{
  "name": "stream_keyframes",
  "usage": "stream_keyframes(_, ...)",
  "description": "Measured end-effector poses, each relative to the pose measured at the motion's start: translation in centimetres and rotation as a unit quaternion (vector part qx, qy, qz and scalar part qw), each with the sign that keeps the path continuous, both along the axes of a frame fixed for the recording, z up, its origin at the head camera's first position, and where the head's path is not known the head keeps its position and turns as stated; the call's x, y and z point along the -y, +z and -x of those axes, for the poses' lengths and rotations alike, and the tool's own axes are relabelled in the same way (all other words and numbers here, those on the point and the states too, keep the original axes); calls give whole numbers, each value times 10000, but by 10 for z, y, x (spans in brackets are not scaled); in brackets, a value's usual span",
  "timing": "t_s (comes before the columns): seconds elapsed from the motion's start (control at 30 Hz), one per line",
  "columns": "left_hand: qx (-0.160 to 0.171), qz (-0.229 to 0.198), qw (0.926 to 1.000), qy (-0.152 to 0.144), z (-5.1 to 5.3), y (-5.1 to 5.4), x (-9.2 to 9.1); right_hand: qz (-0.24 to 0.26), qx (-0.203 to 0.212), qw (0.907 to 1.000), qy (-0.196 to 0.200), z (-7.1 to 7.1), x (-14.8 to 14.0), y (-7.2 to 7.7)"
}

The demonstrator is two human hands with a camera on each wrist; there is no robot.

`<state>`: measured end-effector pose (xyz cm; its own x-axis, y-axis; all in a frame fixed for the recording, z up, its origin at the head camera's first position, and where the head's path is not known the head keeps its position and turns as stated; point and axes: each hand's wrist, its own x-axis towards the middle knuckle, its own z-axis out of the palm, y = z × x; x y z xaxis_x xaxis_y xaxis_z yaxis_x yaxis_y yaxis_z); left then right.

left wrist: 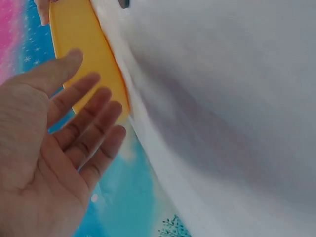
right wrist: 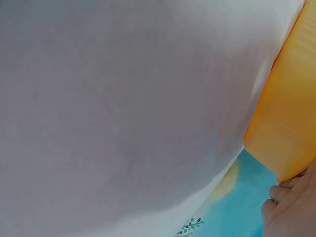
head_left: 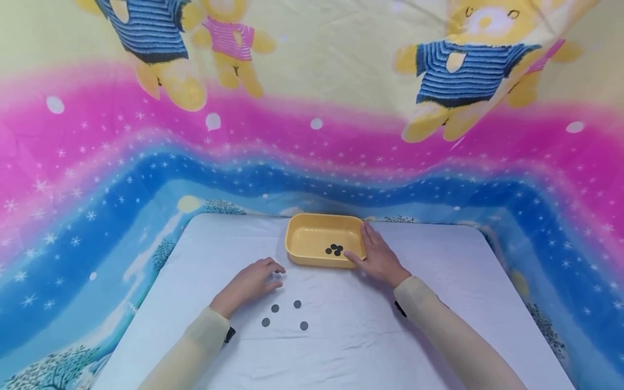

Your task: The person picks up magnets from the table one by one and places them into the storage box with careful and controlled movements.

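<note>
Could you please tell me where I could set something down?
White cloth lies bare between the four loose discs and the right sleeve, and right of that sleeve. Crowded: near the left hand, and where the right hand holds the yellow tray.

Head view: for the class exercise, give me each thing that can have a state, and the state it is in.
Yellow tub: upright, uncovered
Dark discs in the tub: clustered
Four dark discs on the cloth: flat, apart
White cloth: spread, lightly wrinkled
Left hand: fingers relaxed, holding nothing
Right hand: holding the tub's right end
</note>
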<state>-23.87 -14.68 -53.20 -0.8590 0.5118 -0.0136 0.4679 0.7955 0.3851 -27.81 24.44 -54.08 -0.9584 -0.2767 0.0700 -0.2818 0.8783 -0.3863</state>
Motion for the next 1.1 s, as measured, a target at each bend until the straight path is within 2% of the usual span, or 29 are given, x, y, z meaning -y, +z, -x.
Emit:
stream_keyframes(0.13, 146, -90, 9994, -285, -6, -4, 9, -15, -67, 10000, 3, -1, 1, 0)
stream_keyframes(0.3, 371, -135, 9982, -451, -13, -8, 17, -19, -77, 10000, -5, -2, 0, 0)
stream_keyframes(0.47, 637, -158, 9969, -432, -20, -8, 22, 19, -32, 10000, 7, -1, 1, 0)
stream_keyframes(0.73, 1050, -202, 9937, -323, -25, -8, 21, 35, -86, 10000, 25, -1, 0, -1)
stream_keyframes(1.1, 962, -284, 9939, -468, -31, -6, 19, 30, -64, 10000, 10, -1, 0, -1)
